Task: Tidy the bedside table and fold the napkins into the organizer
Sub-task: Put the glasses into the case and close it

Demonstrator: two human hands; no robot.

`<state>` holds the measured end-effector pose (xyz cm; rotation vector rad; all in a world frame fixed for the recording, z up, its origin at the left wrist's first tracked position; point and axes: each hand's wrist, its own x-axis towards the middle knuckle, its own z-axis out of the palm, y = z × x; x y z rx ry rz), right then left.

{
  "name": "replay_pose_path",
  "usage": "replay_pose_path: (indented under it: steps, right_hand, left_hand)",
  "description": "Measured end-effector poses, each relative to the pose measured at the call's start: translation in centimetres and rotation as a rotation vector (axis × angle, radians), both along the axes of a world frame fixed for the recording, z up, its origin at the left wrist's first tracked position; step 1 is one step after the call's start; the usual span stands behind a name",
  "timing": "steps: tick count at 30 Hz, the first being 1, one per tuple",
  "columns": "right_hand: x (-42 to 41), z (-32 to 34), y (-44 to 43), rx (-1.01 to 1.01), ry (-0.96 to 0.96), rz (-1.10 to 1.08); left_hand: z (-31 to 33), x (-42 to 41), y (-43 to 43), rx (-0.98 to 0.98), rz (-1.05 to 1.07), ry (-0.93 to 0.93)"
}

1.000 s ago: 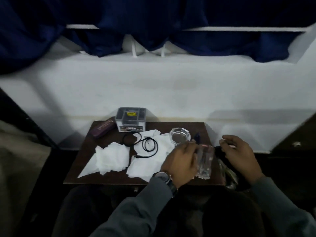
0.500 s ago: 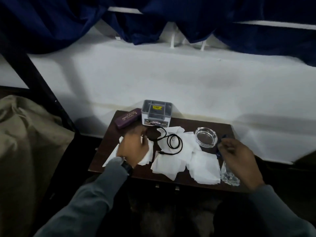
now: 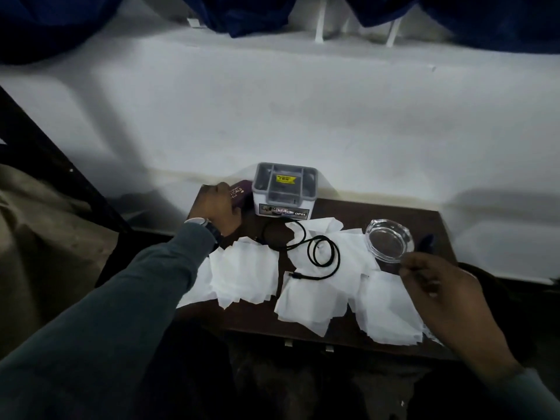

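While the grip of the left hand clamps the purple case at the back-left of the surface, the organizer stands just beside it, with the napkins loose in front. The right hand curls near the glass ashtray; I cannot tell whether its grip holds anything.

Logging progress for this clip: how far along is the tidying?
Done: nothing visibly. In hand: left hand grips the purple case beside the organizer. Remaining: napkins lie unfolded on the table, black cable coiled across them; organizer holds no napkins.

loose white napkins lie spread before the upright grey organizer.
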<state>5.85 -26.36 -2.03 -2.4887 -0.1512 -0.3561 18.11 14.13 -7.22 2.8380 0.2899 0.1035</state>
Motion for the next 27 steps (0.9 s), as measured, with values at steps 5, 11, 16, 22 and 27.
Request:
replay_pose_path:
  steps: [5, 11, 16, 22, 27]
  right_hand:
    - [0.1, -0.5, 0.3, 0.001, -0.01, 0.03]
    - [-0.3, 0.6, 1.8, 0.134, -0.023, 0.029]
    - [-0.1, 3.6, 5.5, 0.121, -0.079, 0.249]
    - [-0.4, 7.5, 11.9, -0.059, -0.13, 0.585]
    - [-0.3, 8.1, 13.3, -0.193, 0.003, 0.755]
  left_hand:
    - [-1.1, 0.1, 1.0, -0.052, 0.022, -0.01]
    - [2.1, -3.7, 0.4, -0.347, 0.136, -0.279]
    - [5.8, -9.6, -1.5, -0.488, 0.129, -0.301]
    - [8.6, -15.2, -3.1, -0.558, 0.04, -0.255]
    - [10.0, -16.7, -4.8, -0.952, -0.261, -0.085]
